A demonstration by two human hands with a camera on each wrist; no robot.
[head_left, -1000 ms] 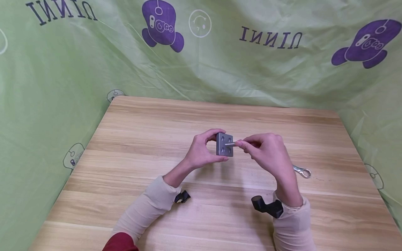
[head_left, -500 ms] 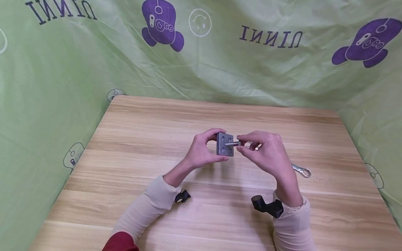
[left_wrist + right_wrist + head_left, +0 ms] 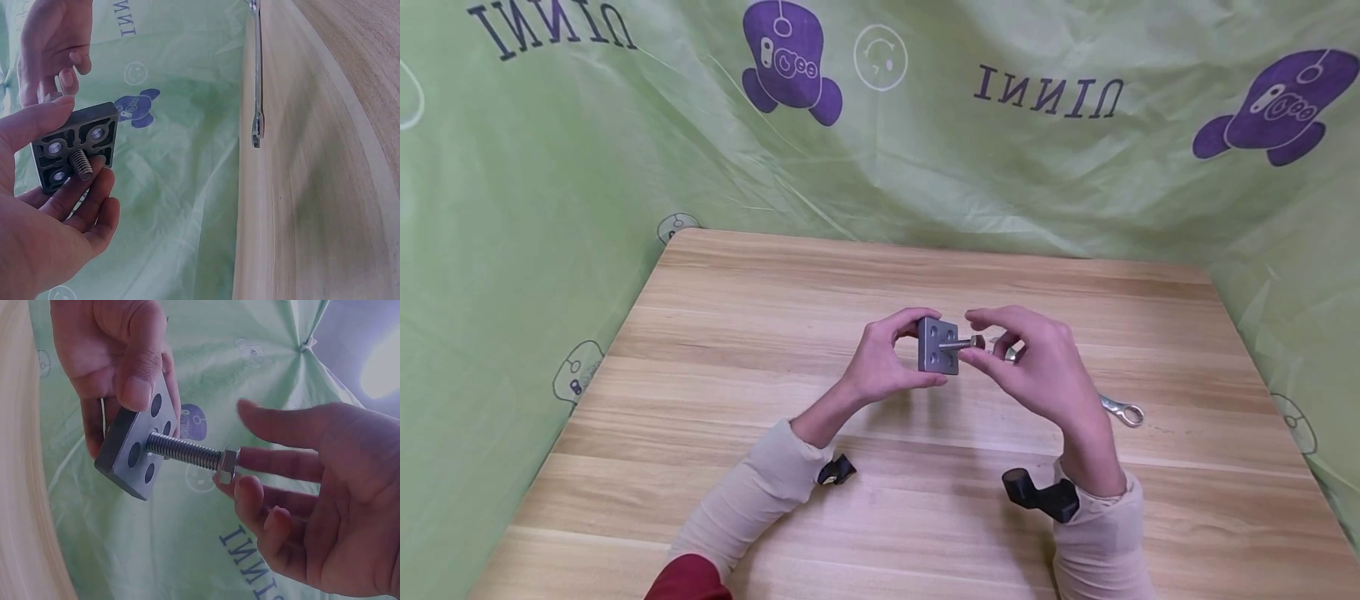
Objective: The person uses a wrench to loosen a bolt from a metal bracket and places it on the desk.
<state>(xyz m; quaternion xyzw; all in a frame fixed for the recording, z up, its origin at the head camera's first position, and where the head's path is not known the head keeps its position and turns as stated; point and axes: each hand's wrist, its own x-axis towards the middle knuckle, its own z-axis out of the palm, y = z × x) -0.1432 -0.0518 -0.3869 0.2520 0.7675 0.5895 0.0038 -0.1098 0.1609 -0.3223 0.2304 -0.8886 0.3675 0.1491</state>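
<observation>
My left hand (image 3: 887,354) holds a dark grey square plate (image 3: 937,346) by its edges, thumb on one side and fingers on the other, raised above the table. A silver hex bolt (image 3: 187,453) runs through the plate's middle, between several round holes. Its long threaded shank and head stand out toward my right hand (image 3: 1037,358), and its threaded tip (image 3: 80,165) pokes out of the ribbed back. The right hand's thumb and fingers are spread around the bolt head (image 3: 229,465), fingertips right beside it.
A combination wrench (image 3: 1123,411) lies on the wooden table (image 3: 775,283), partly hidden behind the right hand and wrist. Green printed cloth (image 3: 880,167) hangs around the table's back and sides. Black camera mounts (image 3: 1037,496) sit at the sleeves.
The right thumb and fingers have gone from pinching the bolt head to spread apart, so the head now shows between them. The left hand and plate have stayed nearly still.
</observation>
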